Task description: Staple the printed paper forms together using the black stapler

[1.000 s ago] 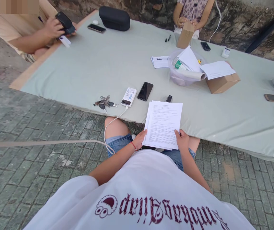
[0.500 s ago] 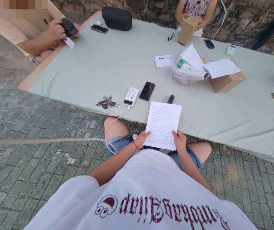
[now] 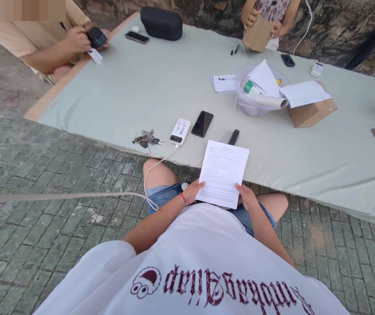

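Printed white paper sheets (image 3: 223, 173) are held over my lap at the near table edge, their top end overlapping the tabletop. My left hand (image 3: 194, 190) grips the lower left edge, thumb on top and fingers hidden beneath. On the lower right edge, my right hand (image 3: 246, 196) pinches the sheets the same way. Just beyond the paper lies a black stapler-like object (image 3: 234, 137), partly covered by it. A black smartphone (image 3: 202, 124) and a white power bank (image 3: 180, 131) with a plugged-in cable rest to the left, beside a bunch of keys (image 3: 147, 139).
On the cloth-covered table (image 3: 125, 96) stand a clear plastic basin (image 3: 251, 107) with papers, a cardboard box (image 3: 315, 113) under a sheet, and a black case (image 3: 161, 24). Across the table a person holds a carton (image 3: 258, 34); another at left handles a black object (image 3: 96, 37).
The person across has turned the carton and shifted a hand on it. My right hand has adjusted slightly on the paper's edge; both my hands still hold the sheets.
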Tool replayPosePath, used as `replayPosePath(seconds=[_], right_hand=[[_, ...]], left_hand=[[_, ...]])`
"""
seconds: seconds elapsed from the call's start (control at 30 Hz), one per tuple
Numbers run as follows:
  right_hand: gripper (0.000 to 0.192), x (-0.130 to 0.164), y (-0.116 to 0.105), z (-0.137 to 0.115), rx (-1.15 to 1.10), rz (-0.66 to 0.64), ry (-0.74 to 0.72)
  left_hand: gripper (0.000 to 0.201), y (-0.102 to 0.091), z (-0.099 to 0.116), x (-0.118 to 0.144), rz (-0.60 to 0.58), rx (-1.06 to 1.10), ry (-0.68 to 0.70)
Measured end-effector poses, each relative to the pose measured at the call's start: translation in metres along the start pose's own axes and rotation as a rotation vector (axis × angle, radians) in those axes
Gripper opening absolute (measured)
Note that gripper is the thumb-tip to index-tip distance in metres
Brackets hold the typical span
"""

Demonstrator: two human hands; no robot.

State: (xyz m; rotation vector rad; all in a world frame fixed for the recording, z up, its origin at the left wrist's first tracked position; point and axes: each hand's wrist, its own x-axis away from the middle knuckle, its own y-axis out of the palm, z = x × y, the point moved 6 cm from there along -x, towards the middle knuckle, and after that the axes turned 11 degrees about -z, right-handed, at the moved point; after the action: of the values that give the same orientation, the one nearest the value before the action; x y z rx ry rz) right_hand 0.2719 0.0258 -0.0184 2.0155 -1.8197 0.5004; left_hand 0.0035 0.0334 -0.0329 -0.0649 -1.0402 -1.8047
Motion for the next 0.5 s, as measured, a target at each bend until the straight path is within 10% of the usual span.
replayPosePath(seconds=[0.23,0.5], right_hand=[[0.063,-0.008,0.016,-0.014,-0.324,-0.116,0.061],[0.050,-0.017,-0.001,-0.113,-0.026,0.023,-0.273]], left_hand=[[0.064,0.008,0.019,-0.002,-0.093,-0.159,0.002],[0.072,0.044,0.124,-0.036,-0.118,-0.336,0.404]])
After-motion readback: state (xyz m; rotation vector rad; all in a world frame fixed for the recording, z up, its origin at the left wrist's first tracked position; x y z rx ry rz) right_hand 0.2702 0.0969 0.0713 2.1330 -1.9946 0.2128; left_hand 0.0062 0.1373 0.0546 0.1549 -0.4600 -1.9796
